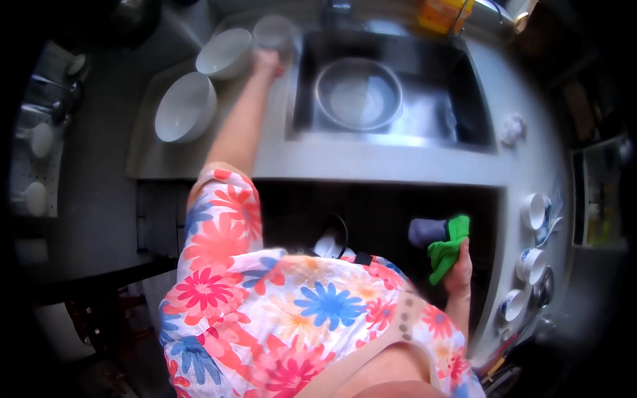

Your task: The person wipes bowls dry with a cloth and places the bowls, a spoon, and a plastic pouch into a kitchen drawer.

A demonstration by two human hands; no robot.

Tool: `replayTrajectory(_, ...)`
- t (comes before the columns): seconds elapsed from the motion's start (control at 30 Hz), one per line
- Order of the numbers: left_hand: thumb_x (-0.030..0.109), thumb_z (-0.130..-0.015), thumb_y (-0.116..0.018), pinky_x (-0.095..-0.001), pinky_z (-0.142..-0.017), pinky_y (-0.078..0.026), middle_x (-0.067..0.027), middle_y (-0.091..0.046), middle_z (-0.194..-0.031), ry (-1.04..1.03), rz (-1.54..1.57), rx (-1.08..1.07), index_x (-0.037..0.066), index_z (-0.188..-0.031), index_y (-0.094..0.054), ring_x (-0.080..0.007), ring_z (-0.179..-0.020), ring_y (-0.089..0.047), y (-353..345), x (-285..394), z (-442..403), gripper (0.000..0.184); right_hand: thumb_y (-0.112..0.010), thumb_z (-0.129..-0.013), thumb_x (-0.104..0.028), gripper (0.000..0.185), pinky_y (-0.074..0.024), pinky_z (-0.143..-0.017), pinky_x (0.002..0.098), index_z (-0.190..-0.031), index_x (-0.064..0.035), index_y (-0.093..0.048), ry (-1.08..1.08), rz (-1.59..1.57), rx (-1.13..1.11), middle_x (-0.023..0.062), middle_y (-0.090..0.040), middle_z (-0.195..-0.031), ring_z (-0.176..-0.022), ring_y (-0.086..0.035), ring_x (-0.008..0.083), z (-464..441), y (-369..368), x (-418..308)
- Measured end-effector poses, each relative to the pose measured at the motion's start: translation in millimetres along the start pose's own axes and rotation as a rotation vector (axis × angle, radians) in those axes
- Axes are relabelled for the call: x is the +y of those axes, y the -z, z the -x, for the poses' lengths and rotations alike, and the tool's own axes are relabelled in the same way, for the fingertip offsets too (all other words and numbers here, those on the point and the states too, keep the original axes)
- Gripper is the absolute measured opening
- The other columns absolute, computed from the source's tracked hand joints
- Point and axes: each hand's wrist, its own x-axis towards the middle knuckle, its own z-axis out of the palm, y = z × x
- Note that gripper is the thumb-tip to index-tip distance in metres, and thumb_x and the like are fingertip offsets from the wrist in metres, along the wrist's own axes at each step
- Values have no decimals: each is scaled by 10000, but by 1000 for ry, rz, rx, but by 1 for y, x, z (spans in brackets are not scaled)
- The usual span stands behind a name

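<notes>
My left hand (268, 63) reaches to the back of the counter, at the near edge of a small whitish bowl (273, 32); its fingers are blurred, so its grip cannot be made out. Beside it on the left stand a white bowl (224, 54) and a larger white bowl (186, 107). Low on the right, my right hand (459, 268) is closed around a bright green cloth (446, 252), held in front of the counter's edge. A dark purplish thing (426, 233) touches the cloth's left side.
A round metal basin (358, 94) sits in the sink (431, 136). Right of the sink lies a crumpled white thing (512, 129). Several small bowls (531, 265) line the right counter. An orange-yellow package (443, 14) stands behind the sink.
</notes>
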Motion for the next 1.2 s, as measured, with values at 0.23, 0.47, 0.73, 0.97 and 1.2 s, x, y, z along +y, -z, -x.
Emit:
replayTrajectory(0.23, 415, -806, -516, -307, -434, -497, -127, -619, -733, -2, -148, 146, 0, -934, -584, -212, -544, -617, -2, -12, -17, 440, -375, -923, -334, 395, -473, -709, 294, -1070, 11, -500, -15, 10, 84, 110, -616, -872, -785, -603, 183, 52, 8, -10)
replayTrajectory(0.47, 412, -773, -486, -341, -808, -472, -150, -582, -1078, 32, -776, 413, 60, -1017, -616, -255, -999, -573, -3, -37, -109, 448, -572, -825, -124, 164, -465, -677, 224, -933, -2, -588, -65, 200, 53, 3, -599, -811, -723, -563, 72, 65, 9, -6)
replayTrajectory(0.73, 297, -713, -515, -332, -759, -484, -113, -659, -850, 143, -789, 169, 5, -868, -653, -249, -860, -628, 13, -45, -111, 358, -587, -818, -124, 164, -465, -678, 231, -934, -8, -592, -66, 150, 80, 10, -598, -811, -725, -564, 80, 83, 12, 8)
replayTrajectory(0.97, 104, -676, -529, -279, -352, -391, -107, -558, -570, 102, 30, 423, -57, -653, -546, -169, -452, -540, 4, -24, -56, 164, -597, -816, -137, 176, -469, -674, 238, -936, -9, -592, -11, 79, 135, 17, -598, -810, -719, -568, 87, 100, 24, 16)
replayTrajectory(1.2, 168, -745, -508, -244, -320, -314, -37, -468, -490, -383, -125, -140, 38, -616, -497, -121, -368, -428, -45, 40, 54, 183, -620, -810, -196, 225, -496, -614, 235, -901, 2, -564, 93, -176, 246, 3, -560, -786, -692, -563, 85, 104, 52, -4)
